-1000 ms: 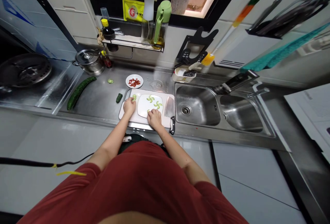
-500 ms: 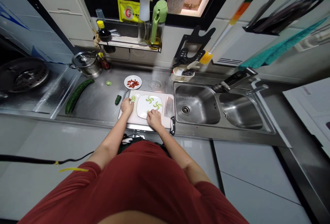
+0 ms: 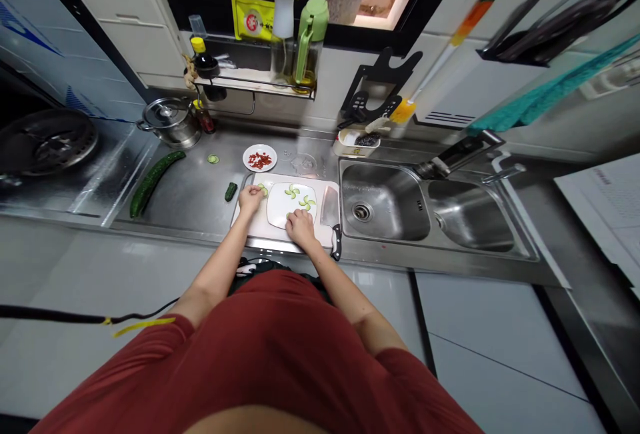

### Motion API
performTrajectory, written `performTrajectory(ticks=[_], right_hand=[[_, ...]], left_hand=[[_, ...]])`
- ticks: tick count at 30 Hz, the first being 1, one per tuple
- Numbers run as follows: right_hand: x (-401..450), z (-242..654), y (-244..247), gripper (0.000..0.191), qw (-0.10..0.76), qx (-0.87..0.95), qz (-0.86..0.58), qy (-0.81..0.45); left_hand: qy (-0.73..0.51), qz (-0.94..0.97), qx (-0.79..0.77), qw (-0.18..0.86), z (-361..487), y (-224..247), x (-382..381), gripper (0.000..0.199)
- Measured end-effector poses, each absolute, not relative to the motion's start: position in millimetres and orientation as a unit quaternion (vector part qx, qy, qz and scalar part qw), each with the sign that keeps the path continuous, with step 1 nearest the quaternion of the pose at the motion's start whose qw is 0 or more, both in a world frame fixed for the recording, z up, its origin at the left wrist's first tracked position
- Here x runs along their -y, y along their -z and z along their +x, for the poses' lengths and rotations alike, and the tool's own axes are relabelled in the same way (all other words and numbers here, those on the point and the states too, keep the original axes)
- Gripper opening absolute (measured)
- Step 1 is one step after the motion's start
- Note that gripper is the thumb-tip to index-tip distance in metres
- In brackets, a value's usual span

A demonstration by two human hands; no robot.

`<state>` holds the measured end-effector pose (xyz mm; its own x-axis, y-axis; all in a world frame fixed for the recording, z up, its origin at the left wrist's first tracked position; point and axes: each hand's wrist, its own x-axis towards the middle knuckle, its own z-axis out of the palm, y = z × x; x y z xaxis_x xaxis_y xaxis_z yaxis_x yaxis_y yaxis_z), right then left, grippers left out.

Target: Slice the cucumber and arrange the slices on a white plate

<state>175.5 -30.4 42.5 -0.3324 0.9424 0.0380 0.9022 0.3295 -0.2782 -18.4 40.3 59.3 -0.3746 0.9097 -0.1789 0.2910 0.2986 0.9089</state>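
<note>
A white square plate [image 3: 280,205] lies on the pale cutting board [image 3: 259,226]. Thin cucumber slices [image 3: 293,191] form pinwheel shapes on its far and right parts. My left hand [image 3: 251,199] is beside the plate's left edge, its fingertips pinched on a small cucumber slice [image 3: 263,190]. At the plate's near edge, my right hand [image 3: 301,229] has its fingers drawn together on a bit of green cucumber, mostly hidden beneath them. A kitchen knife [image 3: 337,243] rests along the board's right side, with its black handle toward me.
Left of the board are a cucumber stub [image 3: 231,191] and a long whole cucumber [image 3: 154,184]. A plate of chopped red pieces [image 3: 259,158] sits behind the board. The double sink [image 3: 385,201] adjoins on the right. A lidded pot [image 3: 173,124] stands back left.
My left fingertips have shifted slightly right and closed on a cucumber slice at the board's left side. My right hand stays at the plate's near edge. The view has moved slightly.
</note>
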Motion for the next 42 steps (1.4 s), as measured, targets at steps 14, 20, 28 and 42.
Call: performTrajectory(ticks=[14,20,28,42], right_hand=[[24.5,174.2,-43.6,0.018,0.109,0.803,-0.573,-0.122],[24.9,175.5,-45.6,0.018,0.124,0.794,-0.580,-0.136],[-6.3,182.7,-97.0,0.019,0.412,0.647,-0.567,-0.302],[-0.3,169.8,-195.9,0.032,0.513,0.607,-0.432,-0.425]], left_hand=[[-0.525,0.341,-0.596,0.504,5.6,-137.5,-29.0,0.029],[-0.524,0.355,-0.569,0.525,8.4,-153.9,-23.0,0.033],[-0.539,0.383,-0.531,0.531,16.9,-173.6,-13.9,0.034],[-0.559,0.475,-0.462,0.499,30.2,-205.9,8.0,0.029]])
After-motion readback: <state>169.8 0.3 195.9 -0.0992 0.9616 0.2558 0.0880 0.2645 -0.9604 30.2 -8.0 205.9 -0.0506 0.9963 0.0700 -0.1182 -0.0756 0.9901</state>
